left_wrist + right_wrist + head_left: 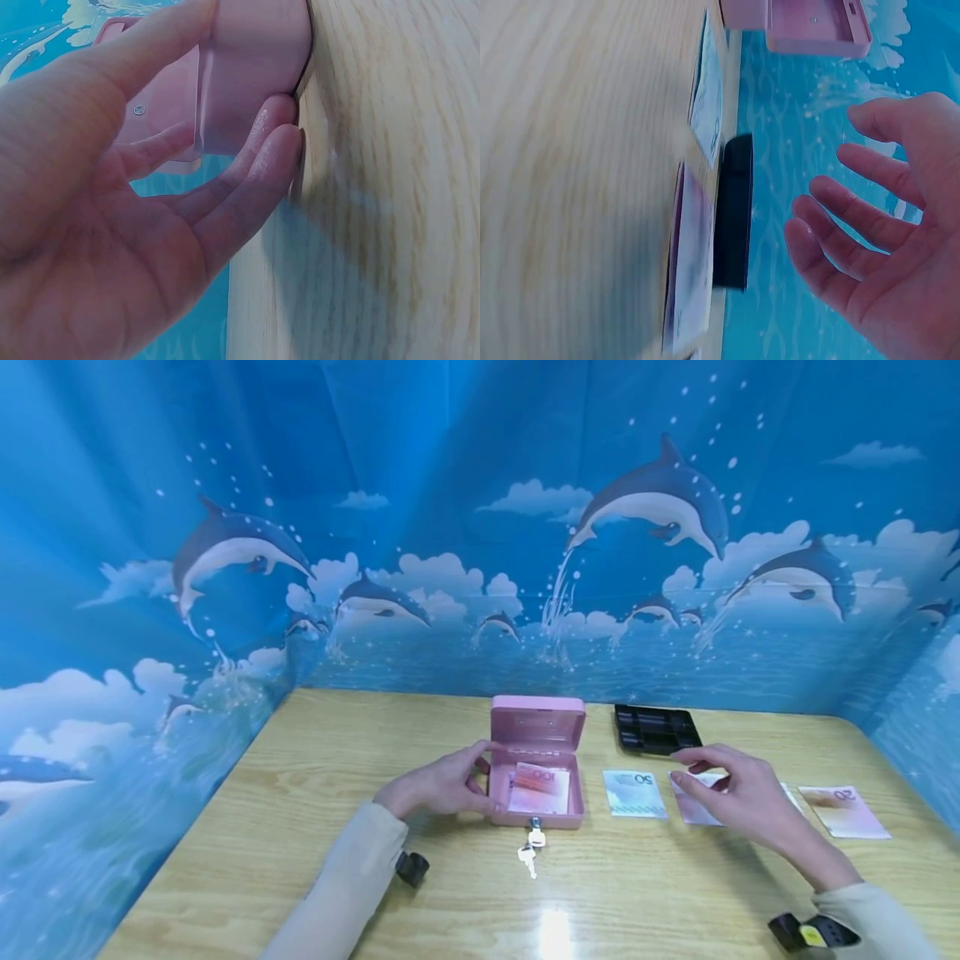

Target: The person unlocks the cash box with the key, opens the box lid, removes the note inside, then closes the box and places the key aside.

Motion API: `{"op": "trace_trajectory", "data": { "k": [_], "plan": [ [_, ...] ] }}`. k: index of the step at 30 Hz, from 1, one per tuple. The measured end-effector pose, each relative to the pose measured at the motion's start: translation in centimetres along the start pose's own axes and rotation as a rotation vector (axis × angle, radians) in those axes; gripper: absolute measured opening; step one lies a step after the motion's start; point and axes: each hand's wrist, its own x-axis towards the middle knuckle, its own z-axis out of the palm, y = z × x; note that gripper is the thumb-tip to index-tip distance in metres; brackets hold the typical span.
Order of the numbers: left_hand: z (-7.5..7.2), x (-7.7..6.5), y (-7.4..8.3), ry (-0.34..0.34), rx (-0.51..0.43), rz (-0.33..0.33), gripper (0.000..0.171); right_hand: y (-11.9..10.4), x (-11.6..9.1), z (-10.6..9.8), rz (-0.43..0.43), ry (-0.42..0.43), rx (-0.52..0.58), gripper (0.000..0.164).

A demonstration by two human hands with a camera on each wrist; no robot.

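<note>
A pink cash box (577,810) stands on the table with its lid (537,727) raised, and a red 100 banknote (542,787) lies inside. My left hand (450,781) holds the box's left side, thumb at the front corner and fingers toward the back; in the left wrist view its fingertips (281,150) lie low along the pink wall. Keys (531,852) hang from the lock at the front. My right hand (738,793) hovers with nothing in its loosely bent fingers, above a purplish banknote (693,810) that it partly hides.
A 50 banknote (633,793) lies right of the box, and a 20 banknote (843,812) farther right. Another note (792,797) is mostly hidden behind my right hand. A black compartment tray (656,731) sits at the back edge, before a dolphin-printed curtain (450,635).
</note>
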Motion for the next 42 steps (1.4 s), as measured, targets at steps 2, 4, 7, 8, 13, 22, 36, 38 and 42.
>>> {"op": "trace_trajectory", "data": {
  "k": [2,4,7,8,13,22,36,38,42],
  "plan": [
    [0.0,0.0,0.0,-0.006,-0.014,0.003,0.091,-0.5,0.2,0.3,-0.015,-0.002,0.018,0.023],
    [0.0,0.0,0.0,-0.01,-0.022,0.005,0.091,-1.0,0.4,0.6,-0.029,-0.004,0.033,0.022],
    [-0.1,-0.1,0.1,-0.014,-0.03,0.008,0.091,-1.7,0.7,1.0,-0.036,-0.014,0.046,0.022],
    [-0.1,0.0,0.1,-0.014,-0.032,0.01,0.091,-1.9,0.8,1.2,-0.037,-0.02,0.052,0.022],
    [-0.1,0.1,0.0,-0.015,-0.033,0.011,0.091,-3.0,1.2,2.2,-0.052,-0.031,0.067,0.022],
    [-0.1,0.3,-0.1,-0.011,-0.039,0.018,0.091,-4.7,2.2,3.8,-0.11,-0.072,0.103,0.022],
    [0.0,0.1,-0.2,-0.012,-0.038,0.012,0.092,-6.8,2.7,6.6,-0.166,-0.164,0.172,0.025],
    [0.0,0.1,-0.2,-0.013,-0.035,0.015,0.092,-7.1,2.9,7.0,-0.174,-0.168,0.166,0.026],
    [-0.1,0.1,-0.2,-0.012,-0.029,0.023,0.091,-7.4,3.3,7.8,-0.194,-0.202,0.149,0.03]
  ]
}}
